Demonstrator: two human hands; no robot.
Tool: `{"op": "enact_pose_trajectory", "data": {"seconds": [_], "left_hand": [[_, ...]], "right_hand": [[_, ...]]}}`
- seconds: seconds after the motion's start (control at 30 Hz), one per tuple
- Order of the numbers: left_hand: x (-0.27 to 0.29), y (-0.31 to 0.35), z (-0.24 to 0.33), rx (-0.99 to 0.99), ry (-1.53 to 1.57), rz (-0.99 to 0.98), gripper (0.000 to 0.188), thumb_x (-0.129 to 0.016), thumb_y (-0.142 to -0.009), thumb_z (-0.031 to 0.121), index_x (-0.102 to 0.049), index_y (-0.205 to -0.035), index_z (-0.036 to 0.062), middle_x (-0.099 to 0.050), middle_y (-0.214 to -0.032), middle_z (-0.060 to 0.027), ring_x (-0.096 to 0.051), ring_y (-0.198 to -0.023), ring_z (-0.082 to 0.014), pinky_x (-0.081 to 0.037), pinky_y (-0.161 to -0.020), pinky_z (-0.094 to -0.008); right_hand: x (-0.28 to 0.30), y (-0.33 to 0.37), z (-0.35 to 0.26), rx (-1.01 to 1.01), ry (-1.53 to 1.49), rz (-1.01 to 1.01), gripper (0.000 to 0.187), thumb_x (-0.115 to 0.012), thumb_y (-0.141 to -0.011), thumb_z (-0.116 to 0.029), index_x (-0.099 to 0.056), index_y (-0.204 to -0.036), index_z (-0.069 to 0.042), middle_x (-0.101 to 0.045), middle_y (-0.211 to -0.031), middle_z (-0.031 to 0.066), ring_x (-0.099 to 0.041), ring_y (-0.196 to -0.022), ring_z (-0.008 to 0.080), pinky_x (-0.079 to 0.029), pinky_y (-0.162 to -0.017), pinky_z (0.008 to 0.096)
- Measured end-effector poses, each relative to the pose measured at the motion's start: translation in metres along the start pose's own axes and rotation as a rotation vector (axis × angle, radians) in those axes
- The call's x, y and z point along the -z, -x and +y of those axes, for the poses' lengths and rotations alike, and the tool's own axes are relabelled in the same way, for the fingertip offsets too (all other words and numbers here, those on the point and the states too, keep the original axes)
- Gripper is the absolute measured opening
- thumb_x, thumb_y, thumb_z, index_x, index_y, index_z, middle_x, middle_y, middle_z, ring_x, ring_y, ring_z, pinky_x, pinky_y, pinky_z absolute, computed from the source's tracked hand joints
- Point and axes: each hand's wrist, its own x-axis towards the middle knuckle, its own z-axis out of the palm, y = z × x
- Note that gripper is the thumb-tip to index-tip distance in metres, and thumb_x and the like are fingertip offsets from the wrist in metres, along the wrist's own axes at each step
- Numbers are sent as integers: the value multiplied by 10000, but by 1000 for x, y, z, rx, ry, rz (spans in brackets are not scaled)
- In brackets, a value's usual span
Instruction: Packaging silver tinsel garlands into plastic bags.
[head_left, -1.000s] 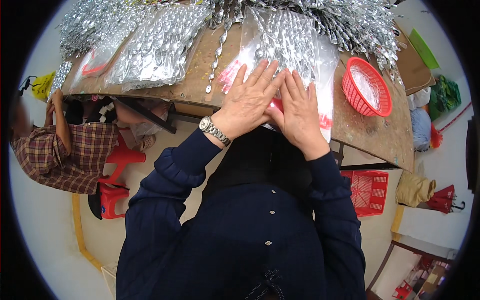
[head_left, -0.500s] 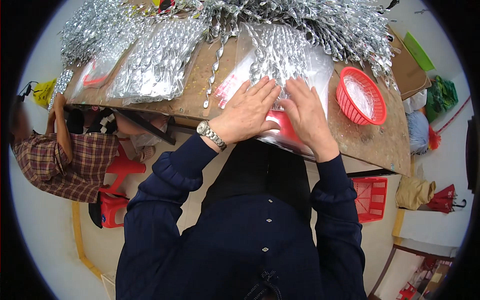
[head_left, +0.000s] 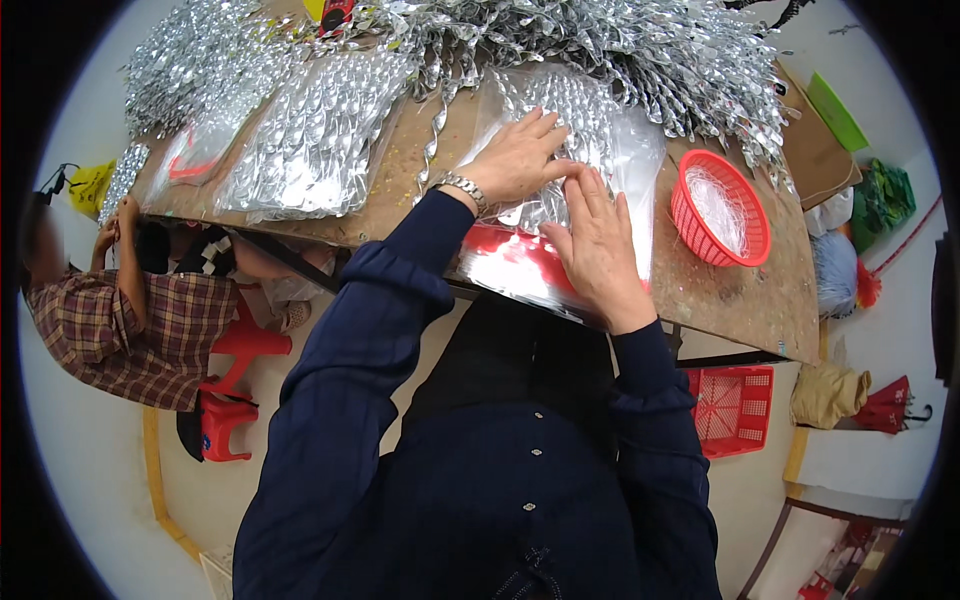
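In front of me on the wooden table lies a clear plastic bag (head_left: 636, 150) filled with silver twisted garland strands (head_left: 575, 105). Its end nearest me shows a red and white printed part (head_left: 515, 262). My left hand (head_left: 522, 160) rests flat over the bag's upper left, fingers stretched. My right hand (head_left: 600, 235) lies on the lower right of the bag with fingers extended, its tips close to the left thumb. Neither hand grips anything. A filled bag of the same silver strands (head_left: 310, 140) lies to the left, with a single loose strand (head_left: 432, 140) between the two bags.
Silver garlands (head_left: 600, 40) are heaped along the table's far side. To the right stands a red basket (head_left: 735, 248) holding thin clear threads. A co-worker in a checked shirt (head_left: 150, 325) sits at left by red stools (head_left: 225, 425). A red crate (head_left: 735, 400) is below the table.
My left hand has slid up the bag and turned toward the right. My right hand has shifted slightly down, and the two hands are now closer at the fingers. More of the red print shows.
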Motion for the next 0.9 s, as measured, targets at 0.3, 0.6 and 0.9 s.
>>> {"op": "enact_pose_trajectory", "data": {"seconds": [0.3,0.6,0.9], "left_hand": [[-11,-2,-13,-190,-45,35,265,-536,-950,254,-696,-1113,120,-555,-1343,-147,-436,-1337,-375,-313,-1147,-515],[-7,7,-18,-105,-2,52,257,-556,-954,291,-687,-1091,118,-565,-1325,-149,-434,-1333,-387,-302,-1154,-521],[11,2,-1,109,316,-13,542,-504,-997,399,-530,-1361,-3,-377,-1467,-336,-326,-1408,-428,-257,-1172,-451]], "right_hand": [[11,-3,6,17,-128,27,607,-619,-926,-377,-496,-1358,33,-432,-1479,220,-387,-1395,358,-283,-1139,534],[15,-32,58,-373,-508,53,629,-681,-888,-321,-496,-1339,76,-611,-1223,271,-621,-1109,356,-496,-936,410],[5,-54,83,-750,-1489,-260,412,-716,-900,-298,-593,-1170,-12,-665,-984,77,-651,-772,140,-516,-586,298]]}}
